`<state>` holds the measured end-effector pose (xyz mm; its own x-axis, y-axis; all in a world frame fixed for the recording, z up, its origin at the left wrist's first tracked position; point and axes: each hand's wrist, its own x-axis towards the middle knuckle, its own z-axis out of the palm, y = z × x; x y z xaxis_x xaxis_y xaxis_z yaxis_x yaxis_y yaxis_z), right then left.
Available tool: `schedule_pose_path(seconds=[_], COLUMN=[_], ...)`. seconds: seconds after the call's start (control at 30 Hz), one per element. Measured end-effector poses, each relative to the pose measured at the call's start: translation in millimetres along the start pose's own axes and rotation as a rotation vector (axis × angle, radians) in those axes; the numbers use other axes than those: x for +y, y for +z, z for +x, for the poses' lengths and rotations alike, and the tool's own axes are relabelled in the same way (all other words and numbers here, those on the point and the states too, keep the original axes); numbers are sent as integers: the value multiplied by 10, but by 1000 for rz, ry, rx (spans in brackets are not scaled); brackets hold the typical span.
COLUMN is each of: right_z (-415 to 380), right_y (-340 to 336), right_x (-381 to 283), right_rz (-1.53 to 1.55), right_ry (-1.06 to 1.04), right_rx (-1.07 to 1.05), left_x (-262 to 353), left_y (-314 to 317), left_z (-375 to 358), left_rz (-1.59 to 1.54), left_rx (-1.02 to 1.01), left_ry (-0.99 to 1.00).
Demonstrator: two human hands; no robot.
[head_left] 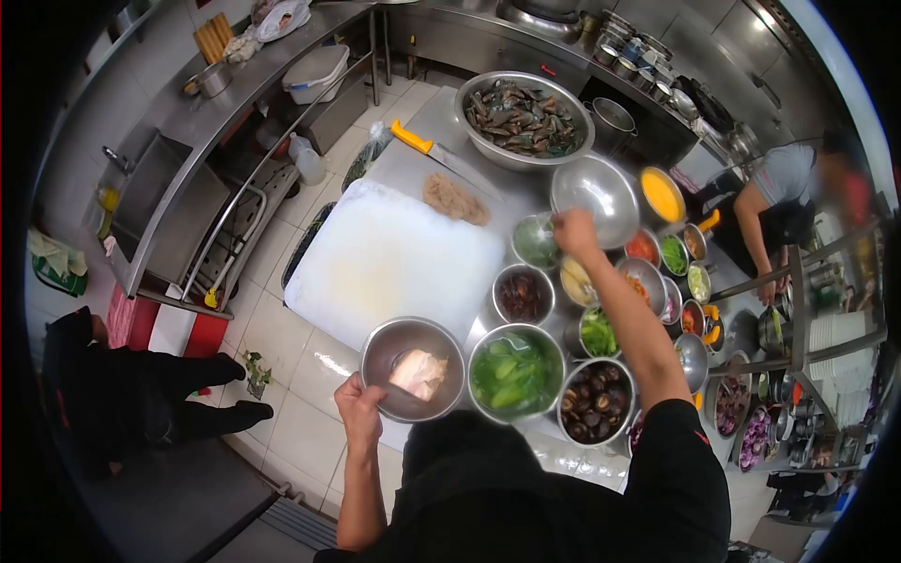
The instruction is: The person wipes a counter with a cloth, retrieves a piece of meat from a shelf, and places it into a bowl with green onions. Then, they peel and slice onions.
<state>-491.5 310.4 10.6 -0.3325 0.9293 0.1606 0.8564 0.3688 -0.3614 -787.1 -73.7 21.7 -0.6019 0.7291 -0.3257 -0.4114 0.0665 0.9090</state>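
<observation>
My left hand (359,405) pinches the near rim of a steel bowl (371,352). A pale, pinkish piece of raw meat or fish (419,373) lies inside that bowl. At the other side, my right hand (574,232) is closed at the rim of a large shiny steel bowl (605,192), its fingers partly hidden. Below this hand stands a container of green contents (536,240). Between my arms are a pot of green leafy pieces in water (511,375), a pot of dark mushrooms (595,402) and a bowl of dark reddish pieces (523,295).
A white cutting board (394,253) lies left, with a yellow-handled knife (441,155) and a brown clump (455,199) beyond. A big bowl of shellfish (524,114) stands at the back. Several ingredient pots crowd the right. One person (784,188) works right; another (131,375) stands left.
</observation>
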Motion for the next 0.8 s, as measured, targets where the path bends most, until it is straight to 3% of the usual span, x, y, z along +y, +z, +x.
schedule_pose_path(seconds=[0.3,0.4,0.67,0.8], right_z=[-59,-81,-116,-253], right_y=[-105,-322,-908,-1340], right_x=[-66,-141,-106,-229], right_rz=[64,127,193,511], right_ry=[7,-54,44,184], right_rx=[100,143,255,294], left_x=[-75,-15,-84,-37], left_y=[-104,-62,8,106], left_z=[72,80,111,108], left_rz=[44,38,44,34], left_rx=[39,28,0,-3], left_ry=[24,31,72,79])
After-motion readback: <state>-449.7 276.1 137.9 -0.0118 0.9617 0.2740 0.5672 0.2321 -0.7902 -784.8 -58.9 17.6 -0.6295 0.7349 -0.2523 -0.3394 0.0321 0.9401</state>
